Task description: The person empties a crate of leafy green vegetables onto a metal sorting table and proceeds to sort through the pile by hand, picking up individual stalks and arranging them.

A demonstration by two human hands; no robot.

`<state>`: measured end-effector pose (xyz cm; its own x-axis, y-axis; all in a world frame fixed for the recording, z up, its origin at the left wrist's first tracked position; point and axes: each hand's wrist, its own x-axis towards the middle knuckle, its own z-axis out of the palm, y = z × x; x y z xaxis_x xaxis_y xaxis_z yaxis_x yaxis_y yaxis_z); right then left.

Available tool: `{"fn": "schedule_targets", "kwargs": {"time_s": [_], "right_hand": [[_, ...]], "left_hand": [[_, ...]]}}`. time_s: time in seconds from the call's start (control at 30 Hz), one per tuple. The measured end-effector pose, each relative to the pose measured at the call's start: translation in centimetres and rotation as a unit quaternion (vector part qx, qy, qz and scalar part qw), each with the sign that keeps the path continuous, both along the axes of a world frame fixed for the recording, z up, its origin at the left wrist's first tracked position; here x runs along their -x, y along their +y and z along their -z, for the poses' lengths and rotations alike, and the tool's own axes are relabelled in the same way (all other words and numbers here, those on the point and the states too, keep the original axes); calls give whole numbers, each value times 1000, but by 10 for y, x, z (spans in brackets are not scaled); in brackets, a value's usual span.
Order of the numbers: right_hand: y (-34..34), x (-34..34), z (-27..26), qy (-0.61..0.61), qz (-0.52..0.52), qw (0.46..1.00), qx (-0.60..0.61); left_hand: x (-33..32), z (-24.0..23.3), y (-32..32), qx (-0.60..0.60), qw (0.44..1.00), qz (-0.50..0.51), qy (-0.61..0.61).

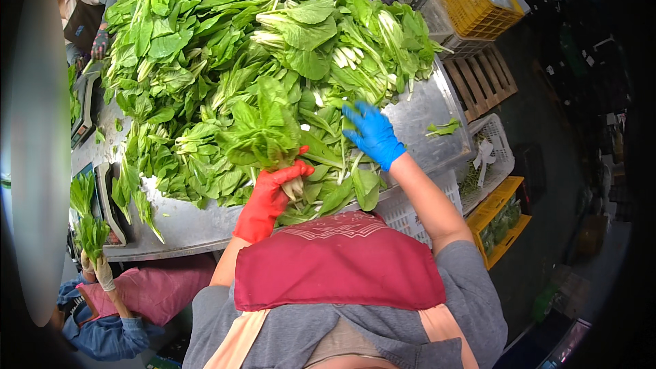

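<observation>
My left hand [271, 195], in a red rubber glove, grips a bunch of leafy greens [264, 130] by its pale stems. The leaves of this bunch point away from me. A blue glove covers my right hand [373, 133], which reaches over the near right part of the heap with its fingers spread. Its fingertips are beside some green leaves; whether they pinch any is unclear. A large pile of leafy greens [179, 36] with whitish stems covers much of the metal table [425, 113]. Loose leaves [341, 189] lie between my hands and my apron.
At the left, a co-worker's gloved hands [100, 269] hold greens near a scale [110, 200]. Another person's gloved hand [100, 43] is at the far left. Right of the table stand a wooden pallet [482, 79], a white basket [499, 143] and yellow crates [474, 10].
</observation>
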<state>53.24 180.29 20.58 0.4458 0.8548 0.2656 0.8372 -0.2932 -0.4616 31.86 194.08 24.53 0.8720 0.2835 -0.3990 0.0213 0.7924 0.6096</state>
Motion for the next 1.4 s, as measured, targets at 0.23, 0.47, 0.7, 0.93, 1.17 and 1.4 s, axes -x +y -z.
{"fn": "schedule_targets", "kwargs": {"time_s": [0.23, 0.47, 0.7, 0.93, 1.17, 1.4], "right_hand": [[-31, -11, -28, 195, -49, 963, 181], [46, -121, -36, -18, 160, 986, 34], [15, -103, -28, 383, 159, 908, -58], [-36, -28, -36, 625, 173, 748, -141], [-45, 11, -42, 667, 154, 714, -150], [-27, 51, -41, 662, 149, 724, -121]], "left_hand": [[3, -1, 9, 2, 999, -33, -12], [-7, 1, 3, -15, 999, 41, 16], [2, 7, 8, 14, 1000, 12, -16], [-22, 7, -5, 41, 999, 17, -6], [-27, -2, -13, 45, 999, -5, 6], [-29, 12, -15, 38, 999, -5, 11]]}}
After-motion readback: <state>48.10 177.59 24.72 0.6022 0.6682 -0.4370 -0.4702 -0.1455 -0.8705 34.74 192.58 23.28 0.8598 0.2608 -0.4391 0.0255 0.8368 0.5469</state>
